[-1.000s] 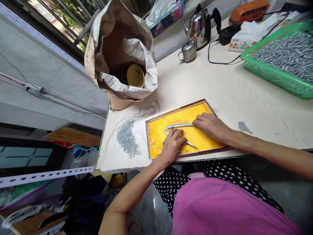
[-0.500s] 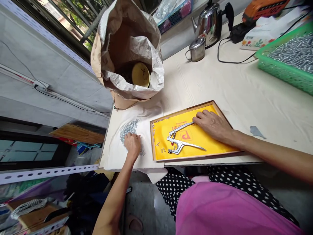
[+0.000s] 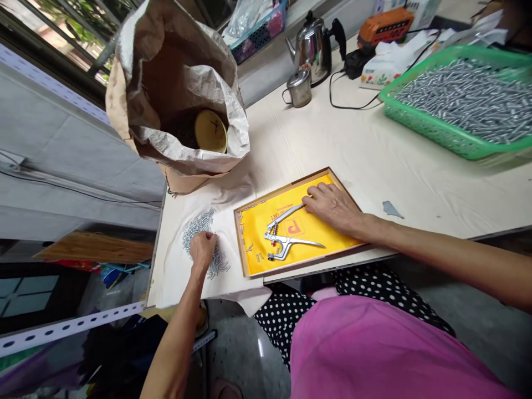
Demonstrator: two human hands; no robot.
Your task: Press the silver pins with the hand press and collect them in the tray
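My left hand [image 3: 203, 248] is over a pile of small silvery metal pins [image 3: 199, 224], its thumb and fingers pinched together. Whatever sits between those fingertips is too small to make out. My right hand [image 3: 332, 206] has its fingers curled round the end of one handle of the metal spring pliers [image 3: 286, 241]. The pliers lie with handles spread on the yellow sheet in a shallow tray [image 3: 286, 271]. Several loose pins [image 3: 259, 257] are on the yellow sheet, and others line the tray's left and far edges.
A large paper sack [image 3: 187, 169] with a yellow bowl [image 3: 211, 132] inside stands behind the pins. Further back are a metal mug [image 3: 299, 90], a kettle [image 3: 312, 50] and an orange power tool [image 3: 384, 27]. A green basket [image 3: 436, 133] of metal pieces sits at right.
The view has swung to the right, showing more of the green basket. My left fingers have drawn together into a pinch at the pile. The right hand stays at the pliers' handle.
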